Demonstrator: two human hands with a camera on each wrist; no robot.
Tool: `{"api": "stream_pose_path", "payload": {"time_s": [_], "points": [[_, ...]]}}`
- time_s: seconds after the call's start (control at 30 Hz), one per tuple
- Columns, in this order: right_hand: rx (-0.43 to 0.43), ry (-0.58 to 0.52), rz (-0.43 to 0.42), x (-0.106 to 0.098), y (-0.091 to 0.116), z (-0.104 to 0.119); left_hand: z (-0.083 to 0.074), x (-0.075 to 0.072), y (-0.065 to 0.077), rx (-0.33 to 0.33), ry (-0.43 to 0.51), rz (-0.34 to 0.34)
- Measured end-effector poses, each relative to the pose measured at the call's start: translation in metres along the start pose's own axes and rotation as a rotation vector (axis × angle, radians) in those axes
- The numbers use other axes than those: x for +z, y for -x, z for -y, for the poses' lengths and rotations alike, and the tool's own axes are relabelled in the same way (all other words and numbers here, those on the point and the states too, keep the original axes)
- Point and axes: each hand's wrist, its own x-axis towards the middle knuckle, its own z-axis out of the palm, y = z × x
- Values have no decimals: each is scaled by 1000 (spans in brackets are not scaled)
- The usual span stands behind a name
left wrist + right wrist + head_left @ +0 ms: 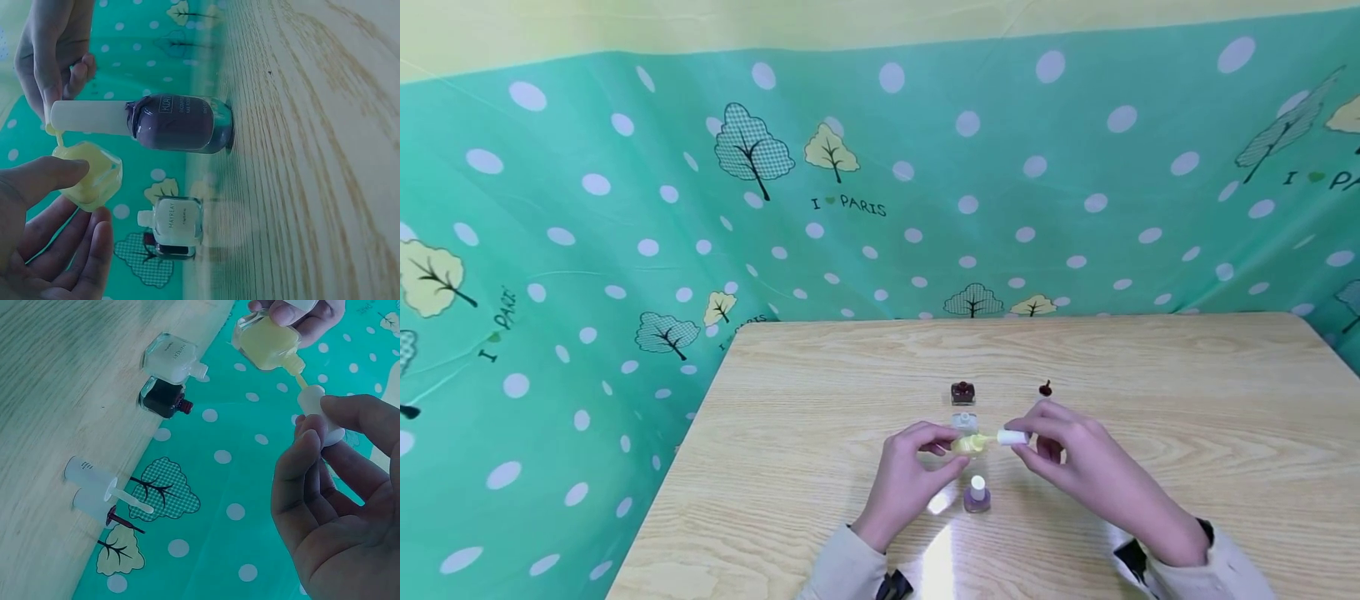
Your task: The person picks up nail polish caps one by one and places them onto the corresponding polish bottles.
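Observation:
My left hand (910,475) holds a small glass bottle of yellow nail polish (90,175) between thumb and fingers, tipped on its side with its neck toward the right. Between thumb and fingertips, my right hand (1078,454) pinches the white brush cap (322,415) of that polish. The cap is off the neck, and a yellow-coated brush stem (302,381) spans the short gap to the bottle's mouth. Both are held up above the table. Just below the hands in the head view, a capped purple nail polish bottle (977,498) stands upright.
Behind the yellow bottle stand an uncapped white polish bottle (170,358) and an uncapped dark red one (161,398). Farther right, two white caps stand brush-up: one with a white brush (90,477), one with a dark brush (92,505). A patterned cloth (850,250) hangs behind the wooden table (790,400).

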Motion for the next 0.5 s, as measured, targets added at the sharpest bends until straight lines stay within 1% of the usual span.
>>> {"api": "stream_pose_path", "payload": {"time_s": [0.23, 0.5], "points": [[4, 20, 24, 0, -3, 2, -1, 0, -1, 23, -13, 3], [-25, 15, 53, 3, -8, 4, -5, 0, -1, 37, 0, 12]]}}
